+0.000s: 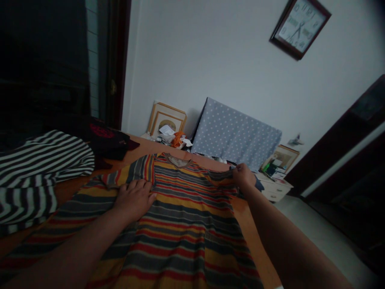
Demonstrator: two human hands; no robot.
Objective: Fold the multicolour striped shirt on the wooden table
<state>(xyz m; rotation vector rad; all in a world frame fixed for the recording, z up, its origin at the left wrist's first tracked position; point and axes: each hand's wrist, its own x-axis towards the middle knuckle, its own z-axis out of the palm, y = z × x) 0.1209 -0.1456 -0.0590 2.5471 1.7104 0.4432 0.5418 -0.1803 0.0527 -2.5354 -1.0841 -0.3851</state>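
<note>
A T-shirt (186,208) striped in yellow, red and grey lies spread face up on an orange-brown surface (246,224), collar away from me. My left hand (135,198) lies flat on its left chest near the sleeve, fingers stretched out. My right hand (242,176) is closed in a pinch on the shirt's right sleeve edge, at the far right corner of the surface.
A black-and-white striped garment (39,168) lies at the left, a dark garment with a red print (105,138) behind it. Picture frames (167,118), papers, a dotted grey panel (234,134) and a white drawer unit (276,186) line the wall. A clock (300,26) hangs above.
</note>
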